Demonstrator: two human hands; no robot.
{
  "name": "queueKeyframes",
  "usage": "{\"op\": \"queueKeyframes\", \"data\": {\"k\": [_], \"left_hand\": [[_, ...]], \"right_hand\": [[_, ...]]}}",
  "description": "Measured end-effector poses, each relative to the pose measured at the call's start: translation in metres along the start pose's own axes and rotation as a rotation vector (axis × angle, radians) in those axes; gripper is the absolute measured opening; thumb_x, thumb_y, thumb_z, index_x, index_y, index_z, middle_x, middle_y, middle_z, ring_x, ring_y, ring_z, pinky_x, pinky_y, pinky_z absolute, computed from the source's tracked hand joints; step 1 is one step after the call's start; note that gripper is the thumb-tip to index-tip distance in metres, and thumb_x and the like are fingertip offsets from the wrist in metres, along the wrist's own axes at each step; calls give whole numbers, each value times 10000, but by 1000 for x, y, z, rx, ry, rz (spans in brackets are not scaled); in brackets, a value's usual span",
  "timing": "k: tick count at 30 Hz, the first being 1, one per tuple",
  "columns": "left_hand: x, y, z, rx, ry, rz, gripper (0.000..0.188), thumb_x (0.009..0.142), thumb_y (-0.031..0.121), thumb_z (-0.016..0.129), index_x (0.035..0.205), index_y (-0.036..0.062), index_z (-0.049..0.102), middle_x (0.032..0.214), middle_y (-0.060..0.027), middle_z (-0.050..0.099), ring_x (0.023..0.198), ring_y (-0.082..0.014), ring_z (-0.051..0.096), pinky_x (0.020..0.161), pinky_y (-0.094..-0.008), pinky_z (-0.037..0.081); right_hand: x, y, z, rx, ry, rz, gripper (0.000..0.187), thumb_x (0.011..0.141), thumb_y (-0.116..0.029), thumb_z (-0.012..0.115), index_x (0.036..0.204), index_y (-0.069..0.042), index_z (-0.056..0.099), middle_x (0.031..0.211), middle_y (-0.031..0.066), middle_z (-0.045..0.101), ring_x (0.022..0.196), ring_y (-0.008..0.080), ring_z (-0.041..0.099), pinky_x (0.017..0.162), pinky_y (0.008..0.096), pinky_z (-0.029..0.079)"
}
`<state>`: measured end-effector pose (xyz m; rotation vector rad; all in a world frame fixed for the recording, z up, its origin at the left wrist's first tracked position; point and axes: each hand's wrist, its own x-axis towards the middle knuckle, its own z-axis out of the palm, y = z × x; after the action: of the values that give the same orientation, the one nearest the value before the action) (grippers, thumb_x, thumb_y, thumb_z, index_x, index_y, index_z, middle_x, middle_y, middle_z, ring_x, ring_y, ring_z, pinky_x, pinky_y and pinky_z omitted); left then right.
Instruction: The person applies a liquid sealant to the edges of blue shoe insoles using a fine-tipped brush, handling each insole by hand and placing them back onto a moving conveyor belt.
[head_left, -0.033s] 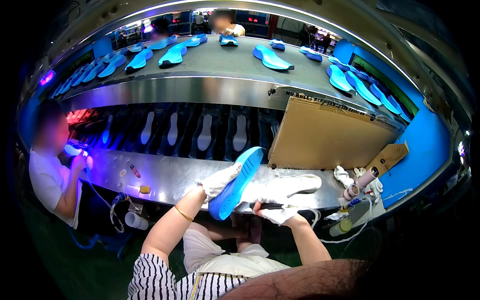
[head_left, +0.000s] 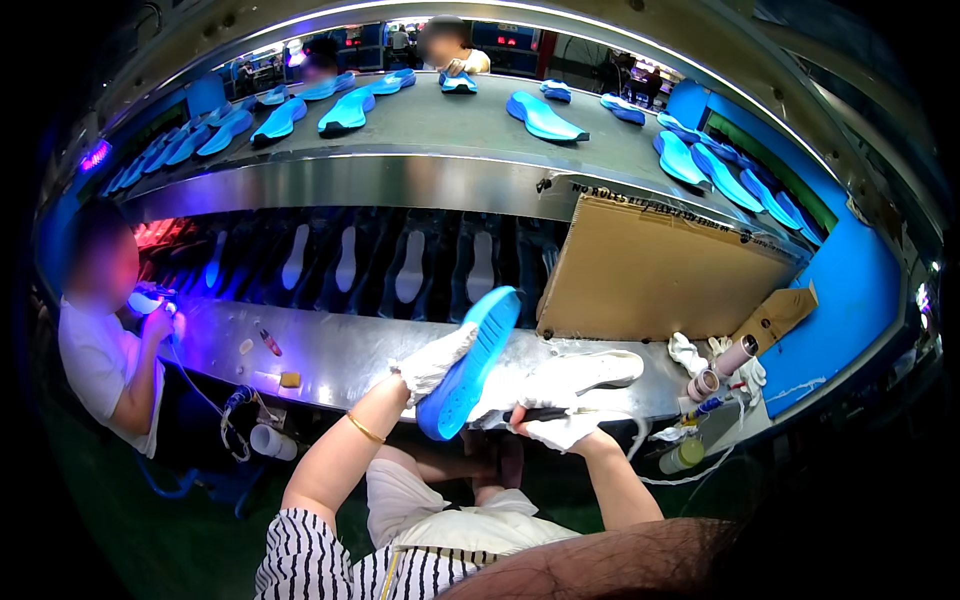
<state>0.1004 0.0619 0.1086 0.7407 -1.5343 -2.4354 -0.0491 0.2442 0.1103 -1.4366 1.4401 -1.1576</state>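
My left hand (head_left: 437, 366), in a white glove with a gold bangle below it at the wrist, grips a blue shoe sole (head_left: 470, 365) by its left edge. The sole is tilted, its light blue upper end up and to the right, with small holes near the lower end. In my right hand (head_left: 558, 428), also white-gloved with a bare fingertip showing, is a dark slim tool (head_left: 545, 413); the glove hides part of it. The two hands are apart, with the sole left of the tool. Just beyond the right hand, a white sole-shaped piece (head_left: 605, 368) lies on the metal bench (head_left: 345, 350).
Blue soles (head_left: 545, 118) lie along the dark conveyor (head_left: 430, 125). Under it runs a row of dark moulds (head_left: 408, 265). A cardboard sheet (head_left: 660, 270) leans at right, near cups (head_left: 735, 355) and a pale hose (head_left: 715, 465). A person (head_left: 105, 350) works at left; another stands beyond the conveyor.
The blue sole and my left hand have shifted slightly left, and the sole's upper end is a little higher. My right hand has hardly moved.
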Motion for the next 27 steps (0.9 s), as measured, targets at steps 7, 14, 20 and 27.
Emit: {"op": "queueKeyframes", "data": {"k": [7, 14, 20, 27], "left_hand": [[-25, 3, -11, -98, -299, 575, 917, 758, 746, 344, 1364, 63, 261, 1366, -172, 331, 1262, -323, 308, 1042, -512, 221], [12, -87, 8, -1136, -284, 223, 729, 801, 710, 323, 1157, 108, 529, 1343, -216, 346, 1213, -410, 330, 1035, -565, 218], [36, -134, -8, 564, 122, 302, 425, 858, 315, 576, 1181, 42, 533, 1046, -129, 576, 981, -200, 540, 872, -323, 442], [79, -61, -70, 1200, 333, 591, 525, 775, 346, 629, 1182, 32, 519, 1239, -181, 484, 1090, -309, 503, 942, -364, 398]], "right_hand": [[-9, 1, -6, 242, 290, -26, 114, 781, -9, 646, 852, -44, 564, 794, 35, 607, 763, 102, 571, 697, 231, 464], [-11, 26, 8, 486, 519, -41, 153, 771, 34, 637, 865, -38, 540, 811, 55, 592, 715, 132, 603, 679, 249, 481], [-25, 41, -8, 539, 557, -35, 169, 770, -9, 654, 879, -27, 526, 778, 61, 589, 712, 137, 589, 712, 272, 472], [-28, 61, -20, 612, 584, -39, 219, 761, -30, 671, 914, -39, 514, 812, 68, 586, 738, 149, 601, 714, 277, 490]]}}
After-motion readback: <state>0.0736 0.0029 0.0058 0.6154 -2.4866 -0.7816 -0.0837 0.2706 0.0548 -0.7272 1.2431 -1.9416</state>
